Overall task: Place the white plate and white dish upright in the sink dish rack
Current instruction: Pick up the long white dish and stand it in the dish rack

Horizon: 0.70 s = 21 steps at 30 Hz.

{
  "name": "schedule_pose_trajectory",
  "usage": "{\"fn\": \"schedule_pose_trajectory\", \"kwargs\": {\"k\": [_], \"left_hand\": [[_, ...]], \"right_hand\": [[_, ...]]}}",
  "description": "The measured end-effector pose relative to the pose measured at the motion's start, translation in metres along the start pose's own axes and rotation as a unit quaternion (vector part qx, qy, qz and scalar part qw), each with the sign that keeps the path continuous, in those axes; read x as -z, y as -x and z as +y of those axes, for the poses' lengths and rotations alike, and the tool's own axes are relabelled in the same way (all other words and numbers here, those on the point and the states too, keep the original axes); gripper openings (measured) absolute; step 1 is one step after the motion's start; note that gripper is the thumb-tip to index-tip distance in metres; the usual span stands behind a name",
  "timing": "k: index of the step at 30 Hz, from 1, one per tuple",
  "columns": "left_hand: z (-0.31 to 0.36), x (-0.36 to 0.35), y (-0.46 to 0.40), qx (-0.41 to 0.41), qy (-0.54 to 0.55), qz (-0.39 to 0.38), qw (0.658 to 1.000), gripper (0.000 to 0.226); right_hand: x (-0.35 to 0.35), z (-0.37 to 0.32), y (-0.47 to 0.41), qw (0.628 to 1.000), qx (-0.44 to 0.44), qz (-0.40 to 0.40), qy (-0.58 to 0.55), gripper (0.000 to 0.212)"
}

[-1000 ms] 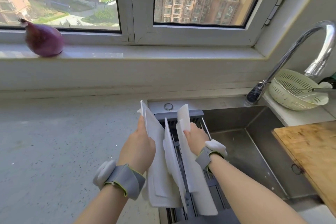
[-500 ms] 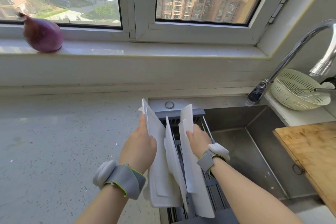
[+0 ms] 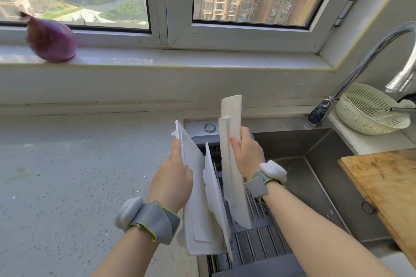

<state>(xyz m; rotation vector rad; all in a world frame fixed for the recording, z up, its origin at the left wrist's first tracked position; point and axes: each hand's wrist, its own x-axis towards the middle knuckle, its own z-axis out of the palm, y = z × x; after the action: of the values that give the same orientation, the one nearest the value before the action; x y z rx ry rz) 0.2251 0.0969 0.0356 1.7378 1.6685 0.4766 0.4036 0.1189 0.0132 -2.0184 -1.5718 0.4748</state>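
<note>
Three flat white rectangular pieces stand on edge over the grey slatted dish rack (image 3: 254, 238) at the sink's left side. My left hand (image 3: 172, 177) grips the leftmost white plate (image 3: 198, 220), which leans at the rack's left edge. A middle white piece (image 3: 215, 195) stands in the rack with no hand on it. My right hand (image 3: 246, 153) holds the rightmost white dish (image 3: 231, 141) by its far edge; it is raised, its top well above the others and its bottom corner near the slats.
The steel sink basin (image 3: 315, 186) lies right of the rack. Behind it rise a curved faucet (image 3: 360, 67) and a pale green colander (image 3: 371, 110). A wooden cutting board (image 3: 387, 189) sits at the right. A red onion (image 3: 50, 39) rests on the windowsill. The speckled counter (image 3: 78, 175) spreads left.
My right hand has lifted the rightmost white dish upward and more upright. The left hand and its plate have stayed in place.
</note>
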Motion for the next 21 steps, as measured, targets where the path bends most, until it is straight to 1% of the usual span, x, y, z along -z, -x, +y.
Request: {"fn": "schedule_pose_trajectory", "kwargs": {"k": [2,5,8,12,17,21], "left_hand": [[-0.001,0.001,-0.001,-0.001,0.001,-0.001,1.000,0.065],[-0.002,0.002,0.000,-0.005,0.005,-0.006,1.000,0.066],[-0.001,0.004,0.001,-0.017,0.005,-0.010,1.000,0.066],[-0.002,0.005,0.002,-0.021,-0.005,-0.011,1.000,0.065],[-0.004,0.004,-0.001,-0.017,-0.009,-0.011,1.000,0.066],[-0.003,0.004,0.001,-0.016,-0.008,-0.013,1.000,0.066]], "right_hand": [[0.006,-0.008,0.004,1.000,0.021,0.004,0.011,0.026],[0.012,-0.012,0.012,0.997,0.037,-0.020,0.061,0.022],[0.011,-0.010,0.027,0.993,0.055,-0.040,0.099,0.031],[0.005,-0.004,0.048,0.995,0.048,-0.045,0.072,0.037],[0.000,0.008,0.061,1.000,0.007,-0.020,-0.023,0.028],[0.000,0.020,0.065,0.998,-0.004,0.009,-0.055,0.018]]}}
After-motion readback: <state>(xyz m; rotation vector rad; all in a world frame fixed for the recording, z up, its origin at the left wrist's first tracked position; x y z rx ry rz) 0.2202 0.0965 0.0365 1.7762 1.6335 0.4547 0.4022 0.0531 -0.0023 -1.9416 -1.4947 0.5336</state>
